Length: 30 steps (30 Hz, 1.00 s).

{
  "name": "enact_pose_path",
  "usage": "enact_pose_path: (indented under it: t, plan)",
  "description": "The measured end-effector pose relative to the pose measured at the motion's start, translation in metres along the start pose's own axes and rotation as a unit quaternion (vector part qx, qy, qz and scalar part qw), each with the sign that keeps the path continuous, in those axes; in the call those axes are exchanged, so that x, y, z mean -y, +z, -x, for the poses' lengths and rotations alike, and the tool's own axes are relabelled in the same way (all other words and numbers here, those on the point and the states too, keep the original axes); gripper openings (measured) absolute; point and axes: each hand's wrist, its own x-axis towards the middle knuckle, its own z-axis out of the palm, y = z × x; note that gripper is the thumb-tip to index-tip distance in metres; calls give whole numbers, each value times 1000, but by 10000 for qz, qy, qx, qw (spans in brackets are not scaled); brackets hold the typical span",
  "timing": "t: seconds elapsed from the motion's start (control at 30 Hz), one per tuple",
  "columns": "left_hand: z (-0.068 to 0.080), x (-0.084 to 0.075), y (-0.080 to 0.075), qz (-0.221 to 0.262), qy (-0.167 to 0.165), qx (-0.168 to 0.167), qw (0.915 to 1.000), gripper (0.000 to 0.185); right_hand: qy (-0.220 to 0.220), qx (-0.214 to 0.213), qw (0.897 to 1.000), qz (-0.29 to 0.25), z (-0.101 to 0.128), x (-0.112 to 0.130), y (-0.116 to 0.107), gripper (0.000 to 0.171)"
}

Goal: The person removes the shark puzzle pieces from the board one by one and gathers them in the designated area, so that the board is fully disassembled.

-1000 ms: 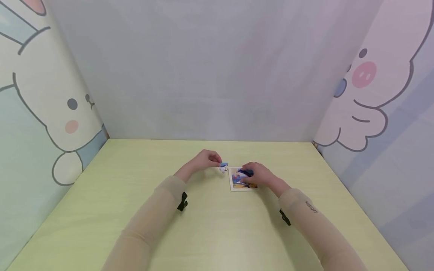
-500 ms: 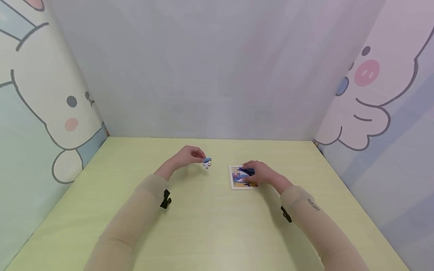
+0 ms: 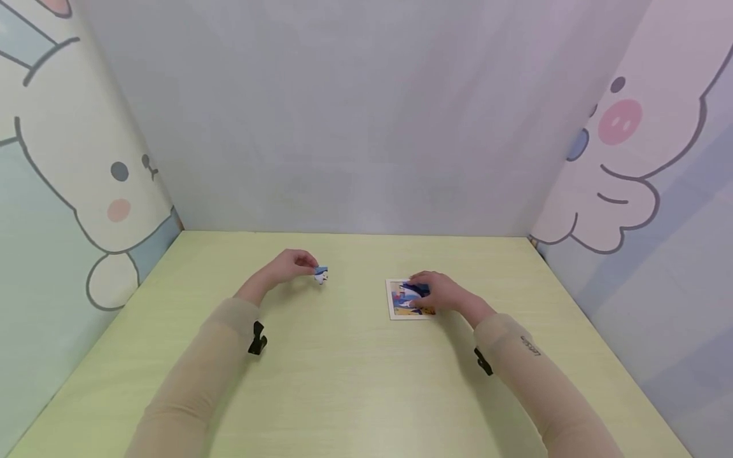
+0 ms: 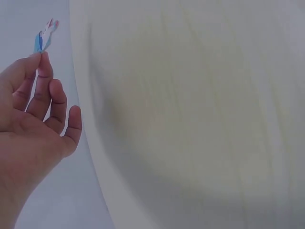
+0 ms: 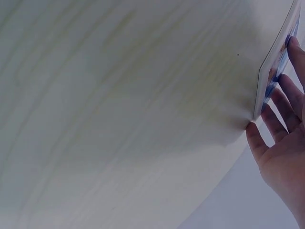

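My left hand (image 3: 289,265) pinches a small jigsaw piece (image 3: 321,275), blue and white, between thumb and forefinger. In the left wrist view the jigsaw piece (image 4: 44,37) appears nearly edge-on above the fingertips, with the other fingers loosely bent. A flat jigsaw puzzle (image 3: 405,302) with a white frame and a colourful picture lies on the table to the right. My right hand (image 3: 441,292) rests on it and hides its right part. In the right wrist view, spread fingertips touch the picture, and the little finger (image 5: 256,140) is at the frame's corner.
Both hands are over a pale yellow-green table (image 3: 355,381). A plain grey-white cloth wall (image 3: 361,127) stands at its back edge, with cartoon-printed panels (image 3: 635,165) on either side. Each sleeve carries a black clip-like part (image 3: 258,338).
My left hand has moved left, away from the framed puzzle, carrying the jigsaw piece. My right hand stays on the puzzle.
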Motion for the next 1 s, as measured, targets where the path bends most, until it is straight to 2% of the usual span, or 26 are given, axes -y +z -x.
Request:
enact_pose_path:
  t: [0.2,0.37,0.57,0.8,1.0]
  plan:
    - [1,10,-3,-54,-125,-54,9999,19,16,22,10000,-63,1,1,0,60]
    - [-4,15,-1,-160,-255,-99,9995,15,89,61,9999,-97,2,2,0,60]
    - [-11,17,6,-699,-305,-229,9968,12,96,39,9998,-144,3,3,-1,57]
    - [-15,16,12,-1147,-164,-454,9922,14,-33,-27,10000,-83,4,3,-2,52]
    - [-16,7,14,-1122,-167,-543,9921,19,-195,25,9998,-62,5,0,-2,54]
